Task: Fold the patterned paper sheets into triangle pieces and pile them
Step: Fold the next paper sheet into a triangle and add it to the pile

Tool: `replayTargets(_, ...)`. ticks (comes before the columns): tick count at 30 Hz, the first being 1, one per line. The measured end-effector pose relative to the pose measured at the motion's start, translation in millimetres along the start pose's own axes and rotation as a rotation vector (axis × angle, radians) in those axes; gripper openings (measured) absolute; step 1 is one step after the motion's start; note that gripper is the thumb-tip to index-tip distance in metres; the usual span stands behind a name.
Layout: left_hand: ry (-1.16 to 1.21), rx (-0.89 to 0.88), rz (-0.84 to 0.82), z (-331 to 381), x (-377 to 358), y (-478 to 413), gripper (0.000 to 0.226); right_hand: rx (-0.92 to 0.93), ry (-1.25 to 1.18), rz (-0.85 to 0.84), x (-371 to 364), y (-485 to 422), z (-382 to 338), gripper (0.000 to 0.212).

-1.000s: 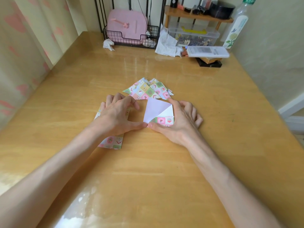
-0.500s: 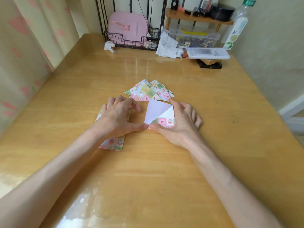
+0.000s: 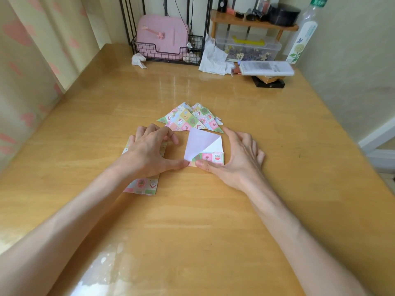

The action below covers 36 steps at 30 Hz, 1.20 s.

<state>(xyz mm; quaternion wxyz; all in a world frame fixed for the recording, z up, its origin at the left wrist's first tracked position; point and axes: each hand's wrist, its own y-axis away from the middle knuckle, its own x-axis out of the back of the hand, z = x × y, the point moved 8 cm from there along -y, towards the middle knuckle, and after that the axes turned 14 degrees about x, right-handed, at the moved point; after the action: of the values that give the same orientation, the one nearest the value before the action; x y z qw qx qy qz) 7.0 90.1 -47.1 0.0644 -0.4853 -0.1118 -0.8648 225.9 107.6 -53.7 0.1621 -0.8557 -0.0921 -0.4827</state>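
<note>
Left hand (image 3: 149, 150) lay loose on stack (image 3: 142, 185), right hand (image 3: 237, 159) spread wide, both thumbs pressed half-folded sheet (image 3: 203, 146), pile (image 3: 188, 118) behind.

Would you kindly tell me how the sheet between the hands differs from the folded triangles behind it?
The sheet shows mostly its white back; the triangles show only pattern. The sheet is one squarish, half-folded piece; the triangles are several finished ones, overlapping. Both carry the same patchwork print.

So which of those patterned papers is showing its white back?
The half-folded sheet by the right hand; the triangle pile behind and the stack under the left hand show only pattern.
</note>
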Motion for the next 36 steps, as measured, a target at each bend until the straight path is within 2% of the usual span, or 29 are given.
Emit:
replayTargets(6, 0.017, 0.015, -0.018, 1, -2, -1, 0.048, 0.008, 0.026, 0.008, 1, -1, 5, 0.103)
replayTargets(10, 0.119, 0.043, 0.079, 8, -3, 0, 0.068, 0.009, 0.021, 0.003, 0, -1, 5, 0.102)
replayTargets(13, -0.003, 0.005, 0.165, 15, -10, 1, 0.079, 0.015, 0.02, 0.001, -1, 0, 5, 0.102)
replayTargets(16, -0.033, -0.017, 0.158, 13, -14, -2, 0.082, 0.017, 0.016, -0.021, 0, -1, 8, 0.104)
replayTargets(28, -0.029, -0.011, 0.092, 8, -20, -3, 0.066, 0.028, -0.02, -0.09, 8, 0, 17, 0.106)
replayTargets(36, -0.046, -0.04, 0.118, 13, -16, 4, 0.046, 0.033, -0.041, -0.088, 12, 1, 17, 0.102)
